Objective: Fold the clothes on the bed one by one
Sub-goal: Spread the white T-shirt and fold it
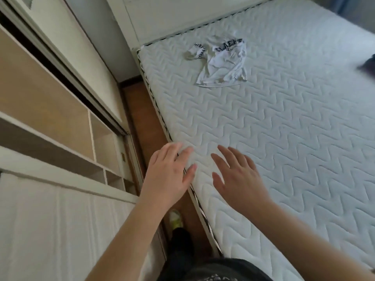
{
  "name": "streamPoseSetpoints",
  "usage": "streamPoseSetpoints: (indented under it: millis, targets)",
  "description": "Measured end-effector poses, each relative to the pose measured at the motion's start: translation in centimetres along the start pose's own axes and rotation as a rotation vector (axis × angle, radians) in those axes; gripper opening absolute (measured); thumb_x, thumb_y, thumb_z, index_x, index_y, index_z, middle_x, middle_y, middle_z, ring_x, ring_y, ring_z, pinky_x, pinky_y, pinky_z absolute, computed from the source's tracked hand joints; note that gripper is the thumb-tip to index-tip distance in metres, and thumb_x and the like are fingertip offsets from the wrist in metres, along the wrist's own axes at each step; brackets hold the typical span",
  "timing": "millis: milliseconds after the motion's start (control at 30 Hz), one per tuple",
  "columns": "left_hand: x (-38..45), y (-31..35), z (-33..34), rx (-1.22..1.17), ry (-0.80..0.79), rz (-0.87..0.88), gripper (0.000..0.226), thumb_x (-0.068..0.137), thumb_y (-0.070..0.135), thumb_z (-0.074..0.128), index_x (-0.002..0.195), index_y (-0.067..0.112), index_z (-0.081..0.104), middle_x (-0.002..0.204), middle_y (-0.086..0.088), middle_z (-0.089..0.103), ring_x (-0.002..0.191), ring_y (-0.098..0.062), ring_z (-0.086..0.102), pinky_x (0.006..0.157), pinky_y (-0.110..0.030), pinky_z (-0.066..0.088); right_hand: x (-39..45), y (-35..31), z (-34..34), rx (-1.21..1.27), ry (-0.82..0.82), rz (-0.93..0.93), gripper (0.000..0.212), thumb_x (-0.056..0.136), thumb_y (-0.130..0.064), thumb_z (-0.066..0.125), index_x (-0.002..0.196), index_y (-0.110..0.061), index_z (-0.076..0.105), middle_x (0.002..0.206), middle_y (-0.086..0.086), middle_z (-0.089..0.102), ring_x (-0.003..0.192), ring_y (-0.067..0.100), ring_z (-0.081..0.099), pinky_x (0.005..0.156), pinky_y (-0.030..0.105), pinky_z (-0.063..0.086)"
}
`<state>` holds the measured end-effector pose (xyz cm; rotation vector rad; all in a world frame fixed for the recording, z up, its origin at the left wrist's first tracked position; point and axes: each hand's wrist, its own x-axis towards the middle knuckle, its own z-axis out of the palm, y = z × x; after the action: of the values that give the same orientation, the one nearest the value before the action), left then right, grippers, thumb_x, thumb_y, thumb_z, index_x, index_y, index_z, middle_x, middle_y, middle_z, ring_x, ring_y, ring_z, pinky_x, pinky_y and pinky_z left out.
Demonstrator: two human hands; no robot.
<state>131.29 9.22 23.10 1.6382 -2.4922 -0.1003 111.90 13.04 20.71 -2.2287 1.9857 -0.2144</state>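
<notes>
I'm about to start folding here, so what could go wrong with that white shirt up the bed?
The crumpled white shirt lies far from both open hands, so reaching it likely means leaning over the mattress. It sits near the mattress's left edge, so a careless pull might drop it into the floor gap.

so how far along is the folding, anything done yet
Nothing looks folded yet. The white shirt with dark lettering lies crumpled near the head of the mattress. Nothing is in hand: the left hand and right hand are open and empty above the near edge. A dark item at the right edge is too cropped to identify.
</notes>
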Motion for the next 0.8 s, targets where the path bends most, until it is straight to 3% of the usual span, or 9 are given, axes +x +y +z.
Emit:
streamPoseSetpoints:
  millis: [233,367,600,800]
  targets:
    - [11.8,-4.3,1.2,-0.05,-0.068,0.225,0.055,0.095,0.054,0.027,0.135,0.025,0.05,0.14,-0.001,0.05,0.132,-0.023,0.042,0.108,-0.043,0.035,8.2,1.4,0.4,-0.022,0.031,0.216,0.048,0.099,-0.042,0.039,0.141,-0.022,0.048,0.155,0.002,0.036,0.144,0.027,0.031,0.117,0.043,0.019]
    - [18.2,-6.5,1.3,-0.058,-0.128,0.362,0.058,0.093,0.054,0.024,0.137,0.027,0.05,0.142,-0.002,0.049,0.133,-0.024,0.042,0.108,-0.044,0.035,12.5,-0.1,0.5,-0.046,0.102,0.341,0.053,0.093,-0.044,0.033,0.135,-0.021,0.055,0.148,0.004,0.046,0.137,0.027,0.042,0.111,0.046,0.034]
    - [26.5,-8.6,0.3,-0.031,-0.121,0.581,0.053,0.092,0.051,0.031,0.133,0.026,0.053,0.137,-0.002,0.052,0.129,-0.025,0.048,0.102,-0.043,0.04,16.8,-0.8,-0.7,-0.077,0.212,0.501,0.05,0.092,-0.041,0.037,0.132,-0.019,0.056,0.144,0.005,0.05,0.134,0.027,0.045,0.108,0.045,0.038]
    - [29.0,-7.8,0.2,-0.053,-0.099,0.625,0.05,0.092,0.05,0.035,0.13,0.026,0.056,0.133,-0.003,0.055,0.125,-0.024,0.051,0.098,-0.042,0.043,18.8,0.1,-1.2,-0.096,0.243,0.546,0.047,0.09,-0.036,0.06,0.133,-0.02,0.056,0.146,0.005,0.049,0.135,0.027,0.045,0.109,0.045,0.036]
